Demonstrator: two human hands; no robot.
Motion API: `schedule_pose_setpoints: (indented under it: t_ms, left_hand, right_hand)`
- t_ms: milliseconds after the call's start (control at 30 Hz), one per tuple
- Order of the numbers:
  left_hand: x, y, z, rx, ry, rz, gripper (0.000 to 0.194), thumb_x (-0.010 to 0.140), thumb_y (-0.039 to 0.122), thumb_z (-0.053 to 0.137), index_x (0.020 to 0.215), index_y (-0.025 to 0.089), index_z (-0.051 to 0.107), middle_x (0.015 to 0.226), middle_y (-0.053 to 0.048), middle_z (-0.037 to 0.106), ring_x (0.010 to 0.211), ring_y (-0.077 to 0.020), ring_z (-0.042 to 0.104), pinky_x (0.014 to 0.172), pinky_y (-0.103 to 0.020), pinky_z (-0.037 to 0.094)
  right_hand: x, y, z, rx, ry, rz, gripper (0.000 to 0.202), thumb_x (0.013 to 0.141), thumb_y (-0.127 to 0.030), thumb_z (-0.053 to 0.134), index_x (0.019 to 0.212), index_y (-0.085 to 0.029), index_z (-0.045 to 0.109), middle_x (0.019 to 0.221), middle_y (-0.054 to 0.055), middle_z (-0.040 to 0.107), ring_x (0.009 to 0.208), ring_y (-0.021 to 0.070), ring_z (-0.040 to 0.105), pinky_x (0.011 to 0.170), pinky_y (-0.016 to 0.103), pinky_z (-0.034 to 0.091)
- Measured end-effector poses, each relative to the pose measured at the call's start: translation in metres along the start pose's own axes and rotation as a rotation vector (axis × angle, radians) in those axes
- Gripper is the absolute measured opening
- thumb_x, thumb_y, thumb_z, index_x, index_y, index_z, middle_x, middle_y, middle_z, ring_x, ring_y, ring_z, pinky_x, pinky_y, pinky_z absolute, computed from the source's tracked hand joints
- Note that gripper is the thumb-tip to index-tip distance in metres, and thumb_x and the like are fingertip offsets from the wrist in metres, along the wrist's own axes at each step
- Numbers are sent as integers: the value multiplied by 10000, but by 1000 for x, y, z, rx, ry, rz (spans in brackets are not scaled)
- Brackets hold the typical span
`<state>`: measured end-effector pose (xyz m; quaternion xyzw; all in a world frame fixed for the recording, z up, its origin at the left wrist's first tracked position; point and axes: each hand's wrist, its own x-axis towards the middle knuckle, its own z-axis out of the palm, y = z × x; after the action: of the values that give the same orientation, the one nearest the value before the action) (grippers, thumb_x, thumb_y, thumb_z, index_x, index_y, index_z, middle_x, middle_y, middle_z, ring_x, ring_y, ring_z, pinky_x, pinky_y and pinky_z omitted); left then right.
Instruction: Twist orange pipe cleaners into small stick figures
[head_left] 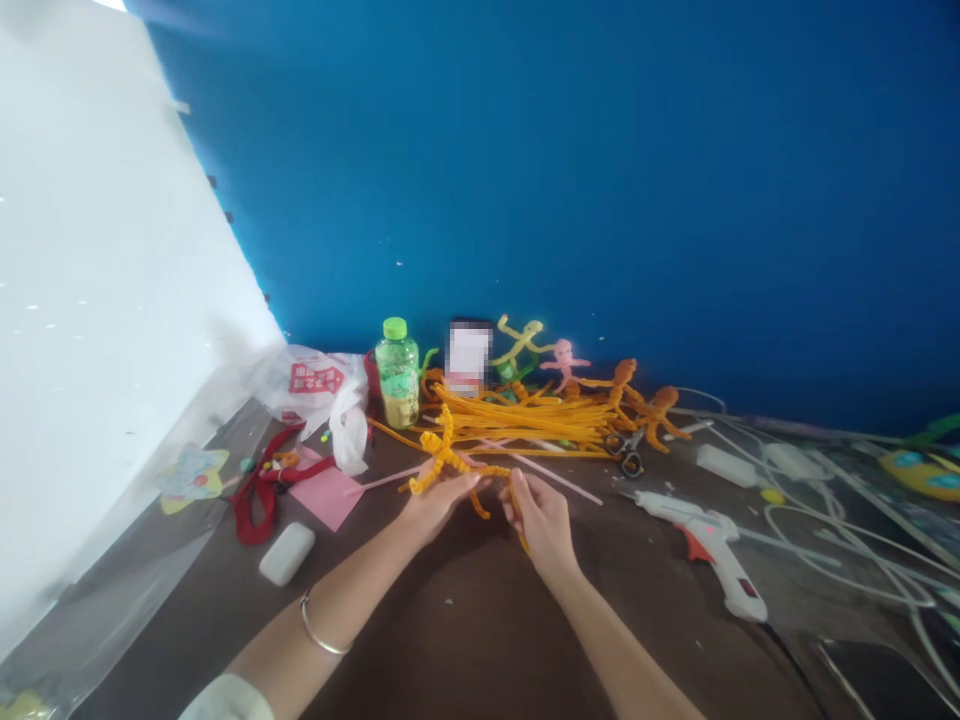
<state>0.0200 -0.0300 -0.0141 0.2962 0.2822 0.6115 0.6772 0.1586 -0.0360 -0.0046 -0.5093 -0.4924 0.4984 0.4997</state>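
Note:
An orange pipe-cleaner figure (444,455) with twisted limbs is held in my left hand (442,502), its fingers closed around the body. From the figure a twisted orange strand runs to the right. My right hand (541,515) pinches that pipe cleaner (516,500), whose loose end hangs down below the fingers. Just beyond both hands lies a pile of orange pipe cleaners (525,418). Pink pipe cleaners (559,477) lie on the dark table (465,640) around the hands.
At the back stand a green-capped bottle (396,375), a phone (469,358) and a pink figure (565,362). Scissors (630,450) and a glue gun (709,550) with cables lie right. Leftward are a white case (287,553), red ribbon (259,500), pink paper (330,495) and plastic bag (315,385).

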Motion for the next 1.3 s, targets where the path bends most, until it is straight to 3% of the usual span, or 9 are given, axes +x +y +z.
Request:
schedule_pose_setpoints:
  t_ms: [133, 267, 533, 767, 867, 967, 1100, 1200, 1300]
  left_hand:
    - [-1, 0, 1, 59, 8, 24, 172, 634, 181, 697, 758, 146, 583, 801, -25, 629, 877, -200, 605, 869, -396, 459]
    - [-1, 1, 1, 85, 11, 38, 178, 639, 186, 697, 768, 141, 584, 839, -39, 636, 855, -190, 610, 862, -389, 461]
    - [0, 2, 2, 2, 51, 48, 171, 646, 160, 689, 783, 145, 587, 833, -32, 631, 870, -191, 606, 863, -390, 457]
    - [4, 5, 1, -92, 102, -33, 177, 616, 153, 705, 763, 148, 607, 820, -22, 646, 882, -187, 608, 877, -364, 450]
    - [6, 7, 0, -123, 124, -74, 158, 615, 141, 704, 751, 146, 623, 788, -10, 652, 826, -155, 618, 881, -332, 448]
    - [6, 9, -1, -126, 127, -101, 132, 620, 128, 700, 727, 144, 624, 760, -2, 647, 802, -138, 619, 882, -320, 453]
    - [5, 8, -3, -95, 141, -104, 164, 610, 128, 709, 745, 148, 617, 794, -12, 644, 833, -158, 619, 876, -341, 463]
    - [5, 7, -5, -71, 126, -94, 185, 601, 141, 717, 750, 139, 607, 809, -30, 648, 843, -179, 622, 884, -373, 455]
    - [4, 7, -5, -52, 111, -74, 186, 603, 154, 717, 747, 132, 601, 832, -46, 652, 844, -191, 623, 889, -396, 447]
  right_hand:
    - [4, 2, 2, 283, -58, 162, 366, 728, -485, 578, 607, -143, 530, 468, -38, 446, 334, 27, 316, 305, 160, 162]
    - [6, 4, 3, 363, -19, 104, 297, 678, -426, 654, 661, -159, 525, 535, -27, 524, 366, 33, 381, 315, 150, 239]
    - [5, 10, 0, 240, -47, -54, 289, 711, -363, 623, 910, -165, 555, 731, 42, 641, 561, 145, 601, 518, 277, 494]
    - [11, 1, -7, 140, -230, -75, 289, 760, -304, 575, 1014, -217, 469, 875, 47, 672, 797, 179, 644, 782, 360, 493]
    - [13, 1, -8, 122, -319, -100, 275, 762, -313, 568, 1002, -225, 466, 930, 60, 666, 828, 191, 643, 778, 375, 502]
    - [12, 5, -11, -78, -218, -273, 223, 781, -294, 545, 990, -218, 524, 974, 71, 652, 855, 202, 636, 783, 371, 507]
    - [10, 6, -20, -518, -34, -639, 222, 832, -201, 471, 1017, -234, 590, 1027, 59, 638, 955, 193, 596, 870, 362, 466]
    - [9, 3, -28, -690, -129, -824, 291, 843, -162, 443, 1096, -239, 565, 1070, 61, 625, 982, 190, 583, 884, 358, 466]
    - [9, -1, -32, -782, -220, -902, 308, 841, -160, 446, 1122, -220, 558, 1050, 80, 633, 973, 210, 588, 841, 371, 492]
